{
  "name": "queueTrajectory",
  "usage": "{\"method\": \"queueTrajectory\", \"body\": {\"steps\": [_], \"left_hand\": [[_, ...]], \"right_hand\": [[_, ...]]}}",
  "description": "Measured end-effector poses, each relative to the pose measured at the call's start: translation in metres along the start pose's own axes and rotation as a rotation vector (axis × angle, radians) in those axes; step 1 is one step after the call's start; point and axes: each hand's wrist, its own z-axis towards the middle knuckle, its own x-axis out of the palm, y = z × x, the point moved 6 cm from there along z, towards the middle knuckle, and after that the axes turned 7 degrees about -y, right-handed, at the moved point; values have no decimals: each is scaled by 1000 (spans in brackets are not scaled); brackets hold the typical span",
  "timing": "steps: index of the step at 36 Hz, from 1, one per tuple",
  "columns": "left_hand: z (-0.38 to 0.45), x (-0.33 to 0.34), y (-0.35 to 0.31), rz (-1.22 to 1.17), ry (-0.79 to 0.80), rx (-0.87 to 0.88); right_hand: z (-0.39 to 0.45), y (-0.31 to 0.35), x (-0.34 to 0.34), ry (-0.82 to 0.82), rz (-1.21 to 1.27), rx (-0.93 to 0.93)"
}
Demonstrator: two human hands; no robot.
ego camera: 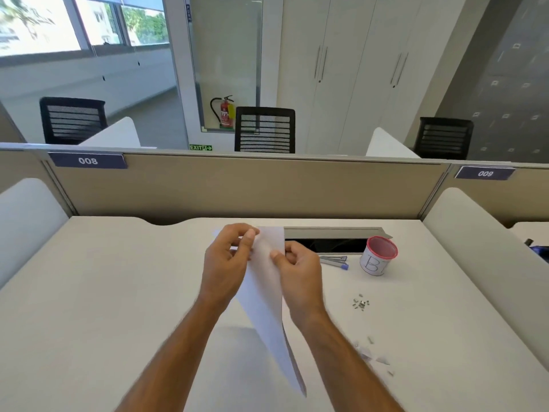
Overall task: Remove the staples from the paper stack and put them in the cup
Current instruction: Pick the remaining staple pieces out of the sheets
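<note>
white paper stack (269,295) lifted, tilted above desk; loose staples (361,303) near red-rimmed cup (378,257).

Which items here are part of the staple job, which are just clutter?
Job:
- white paper stack, held up by left hand and right hand
- red-rimmed white cup
- small pile of loose metal staples on the desk
- grey-and-blue stapler tool

Lying about:
- torn paper scraps
- open cable tray
</note>
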Motion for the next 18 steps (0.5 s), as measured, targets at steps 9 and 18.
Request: {"method": "queueTrajectory", "body": {"steps": [9, 18], "left_hand": [[6, -10, -16, 21, 26, 114], [5, -12, -14, 1, 5, 97]], "right_hand": [[-1, 16, -6, 277, 402, 186], [3, 6, -10, 288, 525, 328]]}}
